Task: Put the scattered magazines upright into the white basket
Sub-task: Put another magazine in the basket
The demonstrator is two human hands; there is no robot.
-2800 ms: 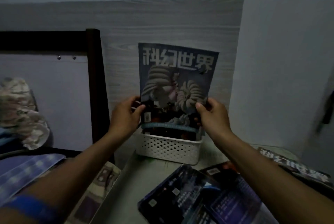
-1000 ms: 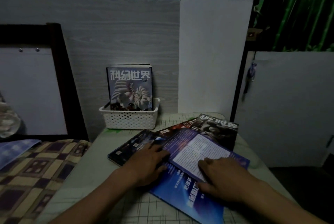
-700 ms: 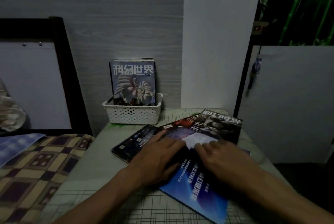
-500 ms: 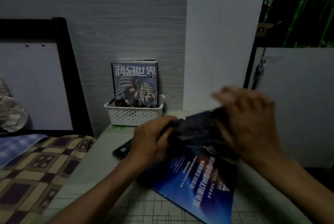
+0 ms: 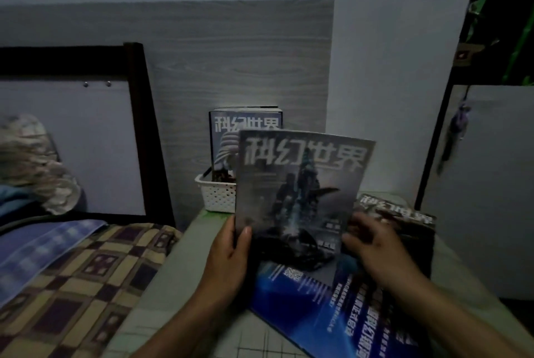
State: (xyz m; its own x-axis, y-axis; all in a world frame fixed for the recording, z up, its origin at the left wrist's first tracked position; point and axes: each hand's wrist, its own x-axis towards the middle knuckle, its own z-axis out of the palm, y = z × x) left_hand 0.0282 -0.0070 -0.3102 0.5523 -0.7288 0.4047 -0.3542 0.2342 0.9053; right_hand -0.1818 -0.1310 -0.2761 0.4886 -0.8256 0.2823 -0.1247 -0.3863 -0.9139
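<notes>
I hold a grey-covered magazine point(image 5: 300, 190) upright above the small table. My left hand point(image 5: 231, 253) grips its lower left edge, thumb on the cover. My right hand point(image 5: 372, 248) is at its lower right corner, blurred, fingers curled at the edge. Behind it the white basket point(image 5: 216, 196) stands against the wall with a few magazines point(image 5: 231, 132) upright inside. A blue-backed magazine point(image 5: 312, 297) lies flat under my hands, and another dark magazine point(image 5: 404, 216) lies to the right.
The table point(image 5: 179, 276) is narrow, with a bed and its checked cover point(image 5: 72, 285) along its left side. A dark bed frame post point(image 5: 144, 126) rises left of the basket. A white cabinet door point(image 5: 491, 184) stands to the right.
Both hands pressed on the flat magazines a second ago, then lifted one. It now stands upright in front of the basket, held by both hands.
</notes>
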